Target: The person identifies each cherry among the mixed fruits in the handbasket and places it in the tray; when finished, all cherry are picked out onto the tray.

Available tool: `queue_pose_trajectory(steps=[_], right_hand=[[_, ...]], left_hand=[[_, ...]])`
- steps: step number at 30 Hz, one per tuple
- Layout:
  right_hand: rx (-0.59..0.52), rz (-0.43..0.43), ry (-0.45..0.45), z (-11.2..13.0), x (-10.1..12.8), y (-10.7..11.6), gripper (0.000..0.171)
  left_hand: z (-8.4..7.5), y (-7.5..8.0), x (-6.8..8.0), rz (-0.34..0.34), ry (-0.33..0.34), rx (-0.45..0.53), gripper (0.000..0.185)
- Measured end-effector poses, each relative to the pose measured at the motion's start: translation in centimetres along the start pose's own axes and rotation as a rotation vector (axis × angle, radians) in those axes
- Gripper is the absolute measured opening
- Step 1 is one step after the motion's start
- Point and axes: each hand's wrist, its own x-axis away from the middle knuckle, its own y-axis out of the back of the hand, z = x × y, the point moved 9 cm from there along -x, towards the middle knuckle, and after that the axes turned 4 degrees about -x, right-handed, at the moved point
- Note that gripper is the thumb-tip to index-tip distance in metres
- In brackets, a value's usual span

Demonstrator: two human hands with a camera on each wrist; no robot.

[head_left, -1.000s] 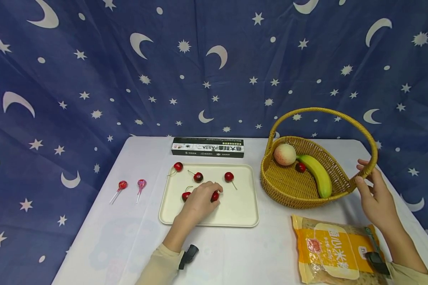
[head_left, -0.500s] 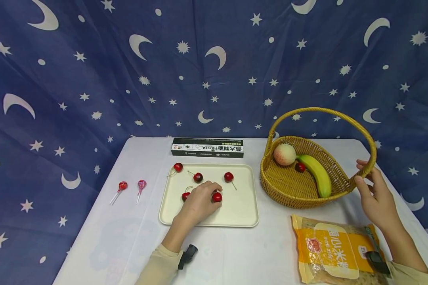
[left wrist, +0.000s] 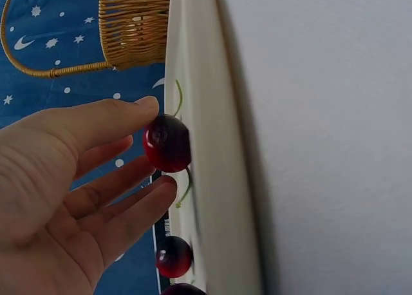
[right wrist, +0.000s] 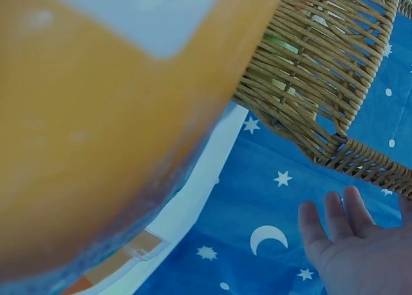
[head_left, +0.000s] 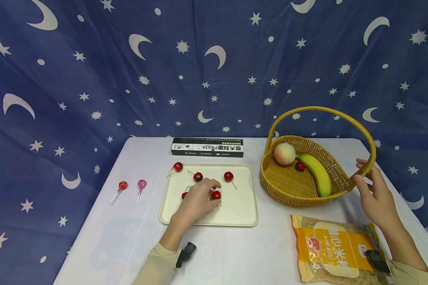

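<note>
My left hand (head_left: 197, 202) is over the cream tray (head_left: 235, 215), its thumb and fingers curved round a red cherry (head_left: 215, 195). In the left wrist view the thumb tip meets this dark red cherry (left wrist: 167, 143), with fingertips below it. Several other cherries with stems are on the tray, one (head_left: 229, 177) to the right and another (head_left: 197, 177) behind the hand; one more is partly hidden by it. My right hand (head_left: 378, 198) holds the base of the handle of a wicker basket (head_left: 289, 198), thumb in front and fingers behind. Inside lie a peach (head_left: 284, 154), a banana (head_left: 317, 174) and a cherry (head_left: 300, 166).
A black and white pasta box (head_left: 207, 147) stands behind the tray. Two lollipops, one red (head_left: 123, 185) and one pink (head_left: 141, 184), lie at the left. A yellow bag of rice noodles (head_left: 331, 249) lies in front of the basket, beside the right forearm.
The cherry between the left fingers has shifted slightly, first right and then a little back to the left. The left hand has moved only slightly; the right hand stays at the basket handle.
</note>
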Motion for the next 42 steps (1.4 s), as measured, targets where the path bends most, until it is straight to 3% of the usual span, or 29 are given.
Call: queue_pose_trajectory(steps=[9,17,29,42], right_hand=[[0.006,0.004,-0.007,0.1,0.0,0.0,0.054],[0.001,0.007,-0.007,0.2,-0.1,0.0,0.054],[0.003,0.003,-0.003,0.2,-0.1,-0.1,0.053],[0.0,0.004,-0.004,0.1,0.0,0.0,0.053]], left_hand=[[-0.5,0.3,-0.6,0.018,0.002,0.051,0.039],[-2.2,0.7,-1.4,0.014,-0.069,0.082,0.035],[-6.4,0.3,-3.8,0.016,-0.17,0.089,0.031],[-12.4,-0.2,-6.7,-0.014,-0.324,0.064,0.026]])
